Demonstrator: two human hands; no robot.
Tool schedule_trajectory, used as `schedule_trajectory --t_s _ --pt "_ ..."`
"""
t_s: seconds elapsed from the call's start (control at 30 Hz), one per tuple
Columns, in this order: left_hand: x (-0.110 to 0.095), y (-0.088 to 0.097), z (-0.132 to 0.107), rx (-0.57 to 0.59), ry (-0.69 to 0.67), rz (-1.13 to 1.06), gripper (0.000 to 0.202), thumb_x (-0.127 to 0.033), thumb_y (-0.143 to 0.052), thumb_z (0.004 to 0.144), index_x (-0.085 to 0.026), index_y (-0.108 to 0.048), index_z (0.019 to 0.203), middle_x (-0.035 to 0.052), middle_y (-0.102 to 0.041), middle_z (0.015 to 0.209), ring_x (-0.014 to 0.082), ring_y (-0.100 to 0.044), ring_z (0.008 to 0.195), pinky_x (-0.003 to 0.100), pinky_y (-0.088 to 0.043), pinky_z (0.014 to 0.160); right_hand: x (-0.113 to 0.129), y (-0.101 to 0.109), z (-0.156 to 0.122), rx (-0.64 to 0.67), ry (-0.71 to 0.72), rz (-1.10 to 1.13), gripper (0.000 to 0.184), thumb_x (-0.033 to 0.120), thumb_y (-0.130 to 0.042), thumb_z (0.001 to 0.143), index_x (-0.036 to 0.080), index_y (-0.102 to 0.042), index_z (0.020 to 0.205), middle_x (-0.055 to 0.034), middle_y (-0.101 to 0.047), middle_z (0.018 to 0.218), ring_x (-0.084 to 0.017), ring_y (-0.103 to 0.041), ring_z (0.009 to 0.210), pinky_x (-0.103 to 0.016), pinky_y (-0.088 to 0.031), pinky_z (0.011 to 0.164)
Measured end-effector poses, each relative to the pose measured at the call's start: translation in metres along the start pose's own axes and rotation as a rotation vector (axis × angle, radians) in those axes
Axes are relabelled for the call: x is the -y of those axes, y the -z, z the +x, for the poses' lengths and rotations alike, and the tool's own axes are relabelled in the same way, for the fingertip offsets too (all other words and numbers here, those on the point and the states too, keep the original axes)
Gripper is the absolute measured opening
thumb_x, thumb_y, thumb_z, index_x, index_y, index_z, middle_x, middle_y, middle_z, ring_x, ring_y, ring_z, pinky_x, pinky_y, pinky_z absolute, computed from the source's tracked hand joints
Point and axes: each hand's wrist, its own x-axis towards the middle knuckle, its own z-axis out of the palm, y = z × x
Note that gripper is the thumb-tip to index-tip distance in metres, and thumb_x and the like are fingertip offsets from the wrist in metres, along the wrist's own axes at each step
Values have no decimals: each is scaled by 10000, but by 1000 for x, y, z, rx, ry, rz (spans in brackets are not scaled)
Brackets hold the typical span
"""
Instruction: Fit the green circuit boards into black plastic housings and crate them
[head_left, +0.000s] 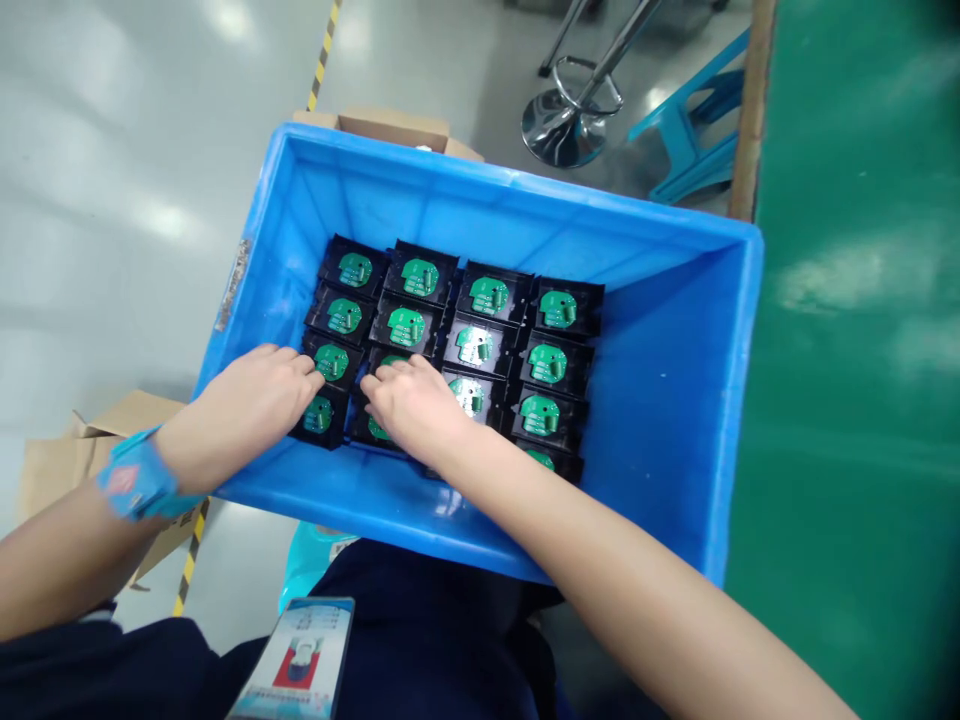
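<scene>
Inside a blue plastic bin [660, 400], several black plastic housings [570, 374] lie in rows, each carrying a green circuit board [559, 309]. My left hand [251, 405] is at the left column with its fingers curled around the left edge of a black housing [351, 378]. Across from it, my right hand [416, 400] has its fingers bent and pressed together at the gap between the first and second columns. Its fingertips point down and are partly hidden, so what they grip is unclear. The right hand and forearm cover parts of several housings. A blue band [142, 478] circles my left wrist.
A green surface [862, 350] with a wooden edge lies right of the bin. Behind the bin are a cardboard box [394, 127], a chrome stool base [566, 125] and a blue plastic stool [686, 140]. More cardboard [135, 410] sits at left. My badge [296, 660] hangs in front.
</scene>
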Motion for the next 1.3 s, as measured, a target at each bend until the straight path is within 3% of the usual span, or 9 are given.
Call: schedule_trajectory --t_s 0.1,0.17,0.23,0.3,0.4,0.53,0.87,1.07,1.3 --pt "-17 6 -29 -63 -10 2 497 -551 -407 1008 -146 -689 1068 140 -705 1019 303 -659 918 440 -476 799 18 18 -23 221 -24 315 394 466 -489 1027 139 -703 1080 -129 -742 1025 -285 -704 960 -380 -490 808" --pt "-28 3 -51 -110 -53 -46 672 -733 -421 922 -129 -684 1055 144 -713 979 311 -670 874 455 -493 775 26 22 -40 372 15 563 654 666 -568 924 125 -647 1284 -173 -697 1253 -327 -680 1119 -402 -527 874" --pt "-35 -5 -67 -139 -71 -56 604 -676 -489 926 -115 -677 1049 137 -726 949 306 -687 839 452 -508 743 31 20 -49 455 66 720 1007 718 -689 795 86 -414 1529 -220 -458 1549 -372 -498 1388 -445 -471 1069" --pt "-37 -14 -74 -140 -55 -52 352 -422 -538 967 -121 -665 1097 121 -746 966 291 -708 818 436 -521 703 33 14 -48 500 76 795 1182 665 -749 752 61 -204 1609 -219 -232 1660 -368 -304 1516 -456 -357 1197" --pt "-34 -22 -70 -94 -67 -57 322 -109 -490 884 -151 -656 1156 104 -768 1019 271 -732 816 417 -548 684 30 7 -35 538 79 826 1028 517 -721 793 58 -264 1592 -218 -306 1635 -354 -382 1478 -437 -391 1172" --pt "-26 -22 -63 -85 -188 -36 429 -13 -433 797 -152 -683 1117 99 -781 980 255 -738 784 406 -573 688 22 8 -19 537 163 771 945 446 -742 717 60 -421 1518 -220 -481 1529 -367 -568 1303 -419 -492 1041" --pt "-27 -12 -55 108 -163 -161 380 -40 -470 809 -184 -693 1080 99 -771 1000 253 -725 809 408 -574 737 13 12 -12 548 211 743 809 476 -796 671 146 -588 1380 -123 -718 1218 -295 -693 1029 -350 -532 850" --pt "-38 9 -26 502 -140 -408 273 -144 -582 771 -185 -674 1026 73 -728 866 269 -715 773 364 -530 669 9 13 -16 613 238 738 684 488 -818 649 171 -639 1229 -66 -741 1072 -239 -693 862 -300 -501 698" --pt "-38 10 -22 544 -289 -388 308 -160 -553 797 -143 -628 1095 95 -693 883 270 -687 798 357 -491 685 10 12 -25 631 231 720 728 555 -820 646 131 -638 1209 -91 -746 1006 -253 -696 810 -318 -479 649"
